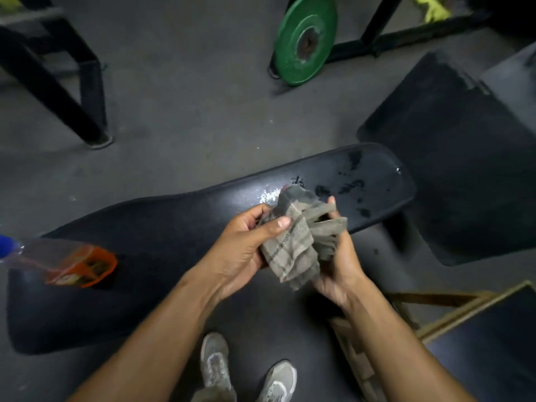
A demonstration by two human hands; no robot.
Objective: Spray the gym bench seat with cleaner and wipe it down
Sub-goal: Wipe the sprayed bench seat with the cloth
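Cloth (293, 250): grey checked, bunched, held from both sides above the near edge of the counter (179, 227), not yet pressed to it.
Left grip (240, 248): curled round the cloth's left side, thumb across the top.
Right grip (339, 265): wrapped round the cloth's right side, fingertips over the upper fold.
Counter axis: black padded seat, long axis from 8 o'clock to 2 o'clock.
Wet patch (351, 184): spray droplets at 1 o'clock from the cloth, just beyond it, toward the 2 o'clock end; white flecks (269, 195) at 11 o'clock, touching or nearly so.
Nearer grip: right, by judgement; short reach toward 1 o'clock, then strokes along the long axis.
Spray bottle (66, 262): clear, orange label, blue cap, resting on the 8 o'clock end, well apart from both grips.
Surface: smooth, glossy where wet; probably slick under the cloth.
Room: grey floor (188, 97); green weight plate (306, 39) at 12 o'clock against a black frame; second black pad (449, 158) at 3 o'clock; grey shoes (214, 364) at 6 o'clock.
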